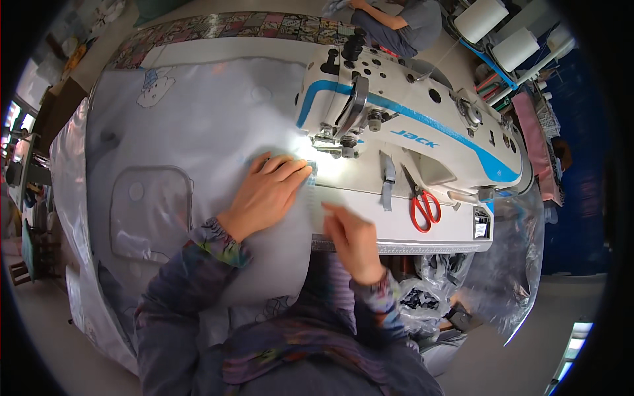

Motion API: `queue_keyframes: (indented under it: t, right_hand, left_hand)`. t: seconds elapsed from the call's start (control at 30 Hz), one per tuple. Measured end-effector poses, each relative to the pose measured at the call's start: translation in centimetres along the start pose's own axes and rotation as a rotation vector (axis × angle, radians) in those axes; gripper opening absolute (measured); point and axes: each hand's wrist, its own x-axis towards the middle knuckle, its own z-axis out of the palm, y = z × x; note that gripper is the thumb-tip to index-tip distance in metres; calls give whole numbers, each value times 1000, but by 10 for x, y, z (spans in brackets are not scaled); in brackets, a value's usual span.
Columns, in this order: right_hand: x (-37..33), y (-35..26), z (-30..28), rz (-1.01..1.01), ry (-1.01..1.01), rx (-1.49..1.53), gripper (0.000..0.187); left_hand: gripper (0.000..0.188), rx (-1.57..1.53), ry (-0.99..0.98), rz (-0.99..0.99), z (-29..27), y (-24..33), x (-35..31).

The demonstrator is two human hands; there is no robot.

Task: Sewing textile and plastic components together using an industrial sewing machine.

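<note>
My left hand [269, 191] lies with fingers stretched out on a large grey sheet of fabric [218, 125], pressing its right edge close to the needle area of a white and blue sewing machine [409, 112]. A pale bluish strip [312, 177] shows along that edge beside the fingertips. My right hand [353, 241] hovers to the right of the fabric, over the table's front edge. Motion smears its fingers, which look bent, and whether anything is in them I cannot make out. The machine's lamp lights the spot around the presser foot [345, 150].
Red-handled scissors [424, 206] and a short grey strap with a buckle [387, 179] lie on the machine table [350, 201], right of my hands. White thread cones [481, 21] stand at the far right. A plastic bag of dark scraps [421, 300] sits below. Another person [403, 26] is at the back.
</note>
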Motion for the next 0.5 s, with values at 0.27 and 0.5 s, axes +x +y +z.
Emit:
queue_keyframes:
  t: [0.27, 0.5]
  right_hand:
    - [87, 38, 17, -326, 168, -345, 30]
    - [99, 41, 16, -29, 49, -449, 21]
  left_hand:
    - [34, 39, -8, 5, 4, -5, 2]
    - [28, 52, 31, 19, 9, -16, 19]
